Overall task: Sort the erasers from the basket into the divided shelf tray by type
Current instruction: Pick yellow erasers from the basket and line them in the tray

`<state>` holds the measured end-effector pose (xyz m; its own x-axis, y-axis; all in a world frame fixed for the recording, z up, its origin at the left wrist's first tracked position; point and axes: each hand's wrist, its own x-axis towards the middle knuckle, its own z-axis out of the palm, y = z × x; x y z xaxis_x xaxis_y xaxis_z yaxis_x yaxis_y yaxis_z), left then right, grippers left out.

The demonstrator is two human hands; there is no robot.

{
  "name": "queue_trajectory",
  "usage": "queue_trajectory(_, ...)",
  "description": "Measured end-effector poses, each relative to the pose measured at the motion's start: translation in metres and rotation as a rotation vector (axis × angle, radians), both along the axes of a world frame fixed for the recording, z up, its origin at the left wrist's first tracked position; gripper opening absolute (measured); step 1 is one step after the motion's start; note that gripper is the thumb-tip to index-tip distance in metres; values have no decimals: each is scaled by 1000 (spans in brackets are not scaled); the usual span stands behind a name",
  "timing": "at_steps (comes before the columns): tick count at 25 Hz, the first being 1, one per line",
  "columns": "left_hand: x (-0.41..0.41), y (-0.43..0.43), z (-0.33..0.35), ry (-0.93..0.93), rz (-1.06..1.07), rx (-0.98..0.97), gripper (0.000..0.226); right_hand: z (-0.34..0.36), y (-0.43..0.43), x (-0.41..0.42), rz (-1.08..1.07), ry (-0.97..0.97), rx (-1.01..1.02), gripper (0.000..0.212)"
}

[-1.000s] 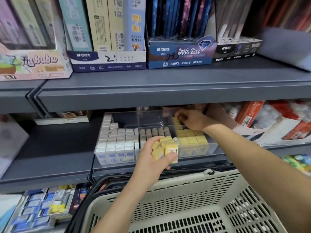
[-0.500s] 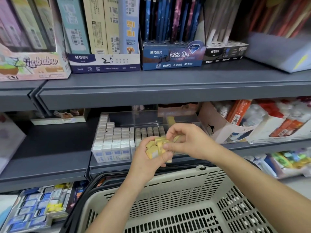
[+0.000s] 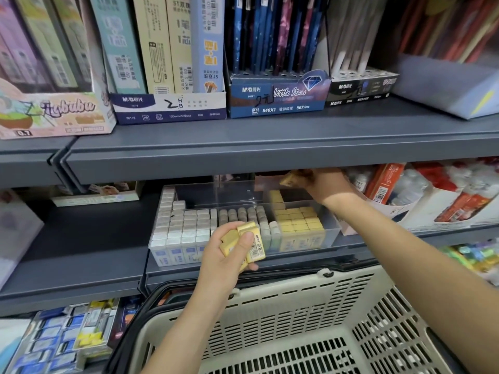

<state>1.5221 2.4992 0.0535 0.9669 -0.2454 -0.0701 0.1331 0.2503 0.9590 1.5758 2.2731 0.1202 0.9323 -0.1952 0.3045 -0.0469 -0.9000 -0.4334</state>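
Observation:
A clear divided shelf tray sits on the middle shelf. It holds white erasers on the left, grey erasers in the middle and yellow erasers on the right. My left hand grips a small stack of yellow erasers in front of the tray. My right hand reaches over the tray's back right compartment and pinches one yellow eraser under the upper shelf. The beige basket stands below; its visible floor shows no erasers.
The upper grey shelf edge hangs low over the tray. Boxes of pencils and pens line the top shelf. Glue packs stand right of the tray. More eraser packs lie on the lowest shelf at left.
My right hand took one yellow eraser from the stack in my left hand and carried it up and back over the tray's right compartment. The left hand stayed in front of the tray.

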Motion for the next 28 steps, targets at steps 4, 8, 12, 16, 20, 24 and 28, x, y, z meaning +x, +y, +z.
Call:
queue_trajectory(4,-3,-4,-4,-49,-34,45,18,-25,4,32,107,-45,-155,4)
queue_trajectory(8,-2,-6,-5,-67,-51,55,19,-45,8,49,114,179,-178,26)
queue_trajectory(12,-1,-6,-4,-75,-63,73,19,-44,1,53,131,271,-178,24)
queue_trajectory(16,-1,-6,-3,-58,-54,76,19,-27,5,30,144,203,-99,24)
queue_trajectory(20,-1,-7,-2,-40,-44,69,20,-3,34,-24,300,174,251,12)
queue_trajectory(24,-2,-6,0,-37,-50,53,21,2,56,-69,477,274,361,14)
queue_trajectory(28,-4,-4,0,-19,-63,49,26,-3,62,-80,404,194,265,23)
